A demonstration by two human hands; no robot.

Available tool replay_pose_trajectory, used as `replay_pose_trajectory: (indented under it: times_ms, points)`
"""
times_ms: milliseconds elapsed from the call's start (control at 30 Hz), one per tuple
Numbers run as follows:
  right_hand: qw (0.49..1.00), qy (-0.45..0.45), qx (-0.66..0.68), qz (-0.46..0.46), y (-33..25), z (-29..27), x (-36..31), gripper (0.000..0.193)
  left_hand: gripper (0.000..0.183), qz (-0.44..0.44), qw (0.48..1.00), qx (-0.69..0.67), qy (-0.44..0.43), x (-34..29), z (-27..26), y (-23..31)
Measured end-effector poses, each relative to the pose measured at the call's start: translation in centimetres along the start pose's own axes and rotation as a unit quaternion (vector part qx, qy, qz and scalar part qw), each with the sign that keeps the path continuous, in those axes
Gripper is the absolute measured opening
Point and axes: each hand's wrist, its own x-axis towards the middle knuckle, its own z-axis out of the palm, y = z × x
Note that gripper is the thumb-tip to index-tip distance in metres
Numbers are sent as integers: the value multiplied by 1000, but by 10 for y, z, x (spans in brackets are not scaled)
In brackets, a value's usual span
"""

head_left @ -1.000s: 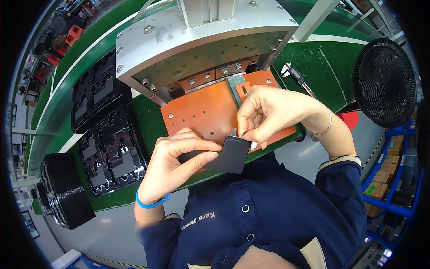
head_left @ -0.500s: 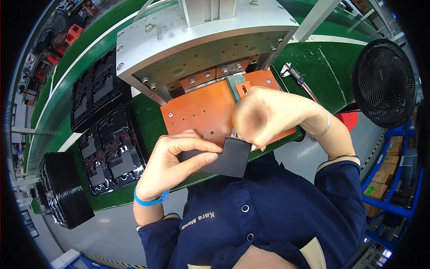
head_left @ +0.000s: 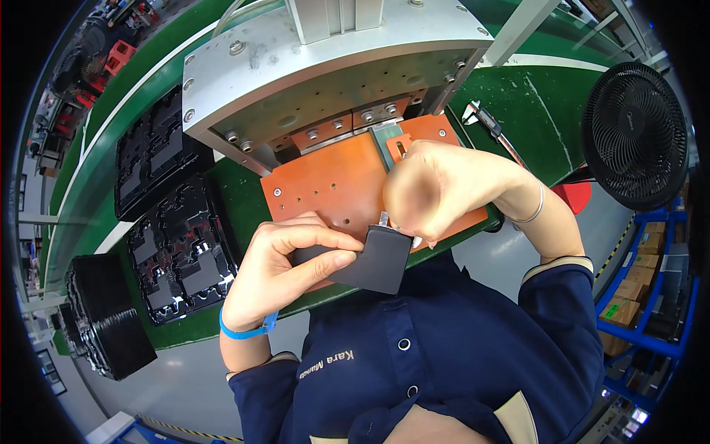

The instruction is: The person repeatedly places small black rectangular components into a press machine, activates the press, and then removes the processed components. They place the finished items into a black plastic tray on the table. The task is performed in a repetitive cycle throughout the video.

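A flat, dark-grey battery cell (head_left: 376, 265) with a notched, L-like outline is held tilted over the front edge of the bench. A small silver tab (head_left: 384, 218) sticks up from its upper edge. My left hand (head_left: 285, 259), wearing a blue wristband, pinches the cell at its notch between thumb and fingers. At the upper right corner, my right hand (head_left: 436, 192) has its fingers closed against the cell; part of this hand is blurred, and its exact grip is hidden. Behind both hands lies an orange fixture plate (head_left: 325, 181) with small holes.
A metal press frame (head_left: 333, 66) arches over the plate. Black moulded trays (head_left: 181, 251) lie on the green bench at left, beside a black tray stack (head_left: 111, 318). At right are a caliper (head_left: 492, 129) and a black fan (head_left: 634, 137). Boxes fill a blue rack (head_left: 640, 296).
The view has shifted slightly, with the press and trays a little further left. Both hands keep their hold on the battery cell, which has hardly moved.
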Motion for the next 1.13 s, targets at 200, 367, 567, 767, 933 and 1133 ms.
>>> replay_pose_trajectory:
  times_ms: [200, 367, 567, 767, 933, 1133]
  points:
    - [999, 15, -51, -10, -3, 3, -1, 9, 12, -10, 1000, -13, -7, 1, -1, -1]
    - [999, 0, -52, -17, -6, 3, -2, 9, 11, -52, 998, -28, -8, 1, -1, 5]
    - [999, -17, -44, -9, 0, 1, -2, 7, 12, -25, 999, -28, -6, 1, 1, 0]
    - [998, 11, 60, 15, 1, -2, -4, 12, 12, 59, 996, 47, 41, 0, 10, 1]
    - [997, 4, 78, 11, 2, -4, -5, 14, 13, 83, 992, 75, 57, -3, 11, 3]
    - [996, 51, 71, -5, 3, -7, -8, 18, 15, 103, 987, 111, 59, -4, 6, 0]
